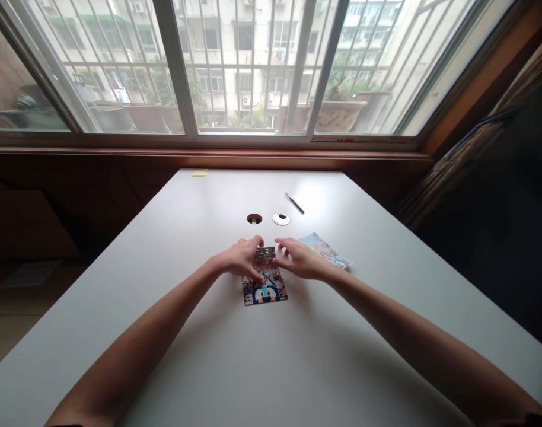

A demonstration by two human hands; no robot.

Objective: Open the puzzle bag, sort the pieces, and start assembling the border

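Puzzle (265, 284) under hands; card (327, 249), pen (294, 203) nearby.

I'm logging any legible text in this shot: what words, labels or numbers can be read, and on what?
None can be read.
Puzzle card under both hands: colourful print, no legible words.
Second printed card beside the right hand: too blurred.
Pen: too small.
Strip on the window sill: markings too small.
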